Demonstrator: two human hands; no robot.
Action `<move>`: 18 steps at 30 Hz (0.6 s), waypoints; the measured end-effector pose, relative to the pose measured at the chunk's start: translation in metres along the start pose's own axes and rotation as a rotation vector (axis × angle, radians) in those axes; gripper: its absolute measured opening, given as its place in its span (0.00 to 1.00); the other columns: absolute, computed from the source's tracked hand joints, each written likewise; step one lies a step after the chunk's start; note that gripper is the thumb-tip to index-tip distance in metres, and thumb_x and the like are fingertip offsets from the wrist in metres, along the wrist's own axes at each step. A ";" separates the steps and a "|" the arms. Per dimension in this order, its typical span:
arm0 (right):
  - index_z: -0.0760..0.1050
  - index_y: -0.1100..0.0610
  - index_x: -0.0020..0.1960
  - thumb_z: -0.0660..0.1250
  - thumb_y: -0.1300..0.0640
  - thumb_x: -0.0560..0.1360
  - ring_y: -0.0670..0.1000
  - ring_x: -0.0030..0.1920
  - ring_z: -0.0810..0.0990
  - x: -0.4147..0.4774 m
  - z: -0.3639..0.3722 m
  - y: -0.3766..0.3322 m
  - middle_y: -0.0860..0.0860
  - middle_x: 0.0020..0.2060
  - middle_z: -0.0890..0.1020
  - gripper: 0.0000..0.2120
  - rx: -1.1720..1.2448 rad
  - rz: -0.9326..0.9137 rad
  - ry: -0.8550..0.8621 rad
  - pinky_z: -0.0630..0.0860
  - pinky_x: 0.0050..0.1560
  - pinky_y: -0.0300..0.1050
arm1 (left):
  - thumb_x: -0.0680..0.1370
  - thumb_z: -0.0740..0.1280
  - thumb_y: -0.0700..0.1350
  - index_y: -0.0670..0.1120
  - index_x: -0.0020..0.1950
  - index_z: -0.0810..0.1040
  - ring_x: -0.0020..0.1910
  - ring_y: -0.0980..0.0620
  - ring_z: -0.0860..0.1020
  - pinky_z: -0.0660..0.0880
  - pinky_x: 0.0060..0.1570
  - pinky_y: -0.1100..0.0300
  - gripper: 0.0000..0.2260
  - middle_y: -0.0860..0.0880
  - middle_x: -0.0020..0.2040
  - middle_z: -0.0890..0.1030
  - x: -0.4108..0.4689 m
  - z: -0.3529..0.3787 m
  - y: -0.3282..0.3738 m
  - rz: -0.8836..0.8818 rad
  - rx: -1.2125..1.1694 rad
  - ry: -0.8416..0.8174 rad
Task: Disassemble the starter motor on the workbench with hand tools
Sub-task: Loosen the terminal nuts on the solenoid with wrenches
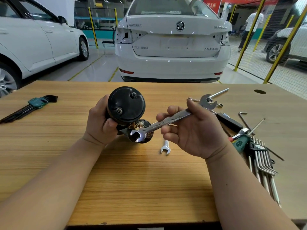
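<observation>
The black starter motor (pixel 126 104) stands end-up on the wooden workbench (pixel 132 180), its round end cap with two bolts facing me. My left hand (pixel 101 120) grips its left side, thumb curled under the cap. My right hand (pixel 191 130) holds a steel combination wrench (pixel 172 121) by the middle of its shaft. The wrench's ring end sits over the terminal area of the smaller solenoid (pixel 141 131) below the motor body, and its open end points up to the right.
A small open-end wrench (pixel 165 147) lies on the bench below my right hand. Hex key sets lie at the far left (pixel 31 106) and at the right (pixel 262 165), beside a ratchet (pixel 239 135) and loose tools. A white car (pixel 172 44) is parked behind the bench.
</observation>
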State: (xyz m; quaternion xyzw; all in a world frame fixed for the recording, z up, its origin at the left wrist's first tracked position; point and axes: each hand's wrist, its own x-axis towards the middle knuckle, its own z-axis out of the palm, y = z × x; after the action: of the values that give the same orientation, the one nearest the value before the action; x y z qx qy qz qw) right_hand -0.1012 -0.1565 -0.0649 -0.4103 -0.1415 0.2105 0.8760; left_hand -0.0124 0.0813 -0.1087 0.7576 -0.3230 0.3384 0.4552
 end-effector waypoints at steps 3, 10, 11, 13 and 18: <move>0.76 0.59 0.41 0.53 0.44 0.77 0.55 0.33 0.81 0.002 0.000 -0.002 0.58 0.41 0.82 0.21 0.002 -0.027 0.109 0.81 0.32 0.44 | 0.72 0.48 0.77 0.27 0.50 0.76 0.40 0.31 0.78 0.74 0.39 0.38 0.50 0.32 0.41 0.78 -0.001 -0.001 0.002 0.000 -0.006 0.007; 0.73 0.57 0.38 0.50 0.43 0.81 0.53 0.29 0.78 0.013 -0.005 -0.002 0.55 0.37 0.81 0.24 0.060 -0.141 0.289 0.76 0.29 0.40 | 0.72 0.50 0.76 0.28 0.53 0.75 0.41 0.31 0.77 0.74 0.40 0.37 0.48 0.32 0.42 0.79 0.003 0.002 0.006 -0.007 -0.011 0.005; 0.73 0.57 0.37 0.50 0.43 0.81 0.52 0.29 0.78 0.014 -0.005 -0.002 0.55 0.37 0.81 0.24 0.054 -0.145 0.299 0.76 0.29 0.40 | 0.73 0.49 0.76 0.29 0.54 0.75 0.41 0.32 0.78 0.74 0.39 0.38 0.48 0.33 0.42 0.79 0.004 0.003 0.007 -0.001 0.001 0.011; 0.73 0.57 0.37 0.51 0.44 0.82 0.52 0.28 0.77 0.017 -0.006 -0.003 0.55 0.36 0.81 0.24 0.036 -0.149 0.329 0.75 0.28 0.39 | 0.73 0.48 0.76 0.30 0.55 0.75 0.41 0.34 0.78 0.75 0.39 0.40 0.48 0.35 0.43 0.80 0.006 0.004 0.007 0.014 0.025 0.020; 0.72 0.57 0.37 0.51 0.44 0.82 0.52 0.28 0.77 0.017 -0.010 -0.007 0.54 0.36 0.81 0.23 -0.002 -0.175 0.355 0.75 0.27 0.40 | 0.72 0.47 0.77 0.30 0.55 0.75 0.41 0.34 0.78 0.75 0.38 0.41 0.49 0.34 0.42 0.79 0.008 0.004 0.005 0.028 0.014 0.005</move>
State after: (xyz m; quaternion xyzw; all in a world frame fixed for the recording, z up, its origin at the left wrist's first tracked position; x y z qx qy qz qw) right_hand -0.0801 -0.1589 -0.0645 -0.4279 -0.0201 0.0576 0.9018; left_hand -0.0107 0.0744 -0.1018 0.7553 -0.3299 0.3490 0.4460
